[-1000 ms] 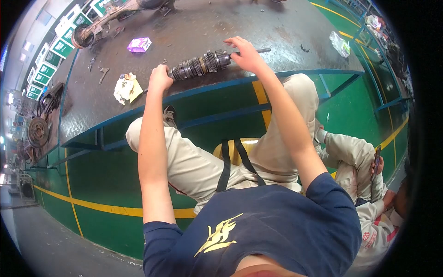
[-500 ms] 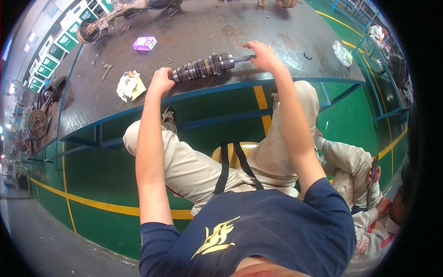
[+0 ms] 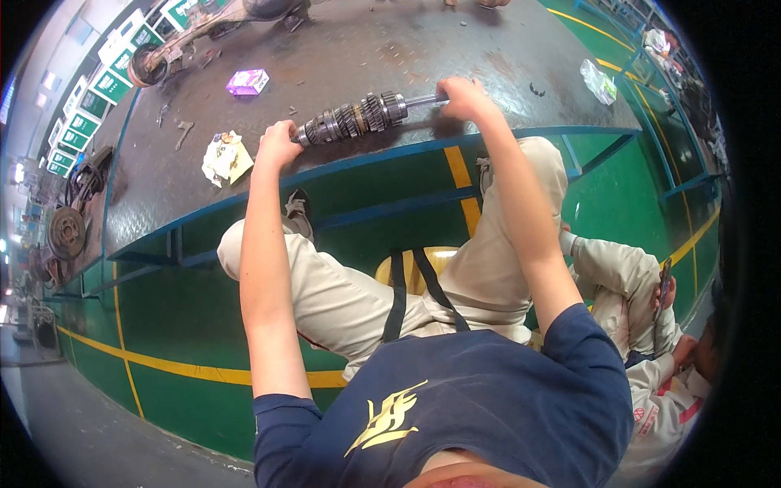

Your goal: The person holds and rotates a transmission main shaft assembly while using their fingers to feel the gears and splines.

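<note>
A metal gear shaft (image 3: 354, 122), stacked with toothed gears, lies horizontally near the front edge of the steel table (image 3: 504, 65). My left hand (image 3: 279, 140) grips its left end, with the fingertips partly hidden. My right hand (image 3: 463, 98) is closed around the thinner bare rod at the right end. Left of my left hand is a crumpled pale paper (image 3: 225, 160), and behind that sit a purple box (image 3: 247, 81) and a small metal fork-shaped part (image 3: 183, 134).
An axle assembly (image 3: 187, 45) is at the back left, rusty drums (image 3: 67, 232) at the far left, a plastic bag (image 3: 599, 82) on the table's right. A seated person (image 3: 657, 358) holding a phone is close on my right. My knees are beneath the table's edge.
My right hand has shifted right along the shaft, its raised fingers now closed on the rod. My left hand has stayed at the left end.
</note>
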